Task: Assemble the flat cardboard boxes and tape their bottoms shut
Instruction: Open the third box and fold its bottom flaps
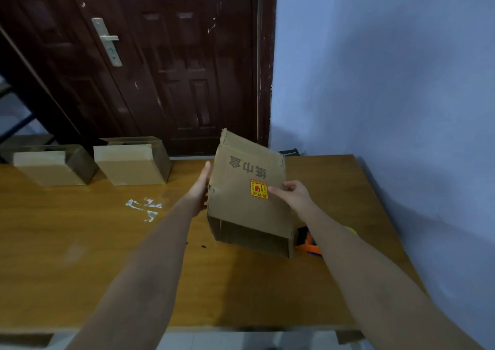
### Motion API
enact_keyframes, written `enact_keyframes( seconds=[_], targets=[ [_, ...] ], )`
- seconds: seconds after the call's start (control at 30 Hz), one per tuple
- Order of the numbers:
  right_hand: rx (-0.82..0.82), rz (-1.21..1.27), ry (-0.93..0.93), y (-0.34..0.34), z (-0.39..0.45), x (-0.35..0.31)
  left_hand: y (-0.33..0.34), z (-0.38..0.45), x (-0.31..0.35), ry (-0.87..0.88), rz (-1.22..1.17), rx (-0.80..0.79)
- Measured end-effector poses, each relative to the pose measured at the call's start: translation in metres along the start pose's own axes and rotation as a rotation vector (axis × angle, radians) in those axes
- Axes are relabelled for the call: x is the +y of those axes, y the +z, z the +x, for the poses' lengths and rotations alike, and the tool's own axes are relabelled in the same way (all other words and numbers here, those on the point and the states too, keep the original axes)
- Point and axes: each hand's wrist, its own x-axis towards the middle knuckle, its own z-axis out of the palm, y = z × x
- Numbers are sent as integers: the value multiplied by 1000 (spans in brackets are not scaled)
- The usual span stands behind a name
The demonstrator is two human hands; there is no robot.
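Held box: brown printed cardboard box [247, 191], opened out, tilted above wooden table [107, 242]
Left hand [199, 186]: flat against box's left side
Right hand [290, 193]: box's right edge is gripped

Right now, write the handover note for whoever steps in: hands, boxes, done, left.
Left hand: flat against the left side of the held box.
Right hand: grips the box's right edge beside the red and yellow sticker.
The box is squared up and tilted above the table, its near end open, untaped.
Two assembled boxes sit at the table's far left edge.
The orange tape dispenser lies behind the right forearm.
Left: fold the flaps, tape the bottom.
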Motion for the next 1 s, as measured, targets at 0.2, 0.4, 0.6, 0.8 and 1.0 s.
enact_keyframes(
  seconds=[0.2,0.4,0.6,0.8,1.0],
  targets=[
    [4,29,8,6,-3,10,-7,6,-4,-43,72,-20],
    [-39,41,152,-1,4,17,-9,8,-27,-86,221,65],
    [-119,32,273,-1,1,19,-1,7,-28,-130,284,139],
    [-150,43,272,4,-6,15,2,11,-31,-146,286,178],
    [-118,85,70,5,-6,2,-8,8,-33,-12,280,194]
  ],
)
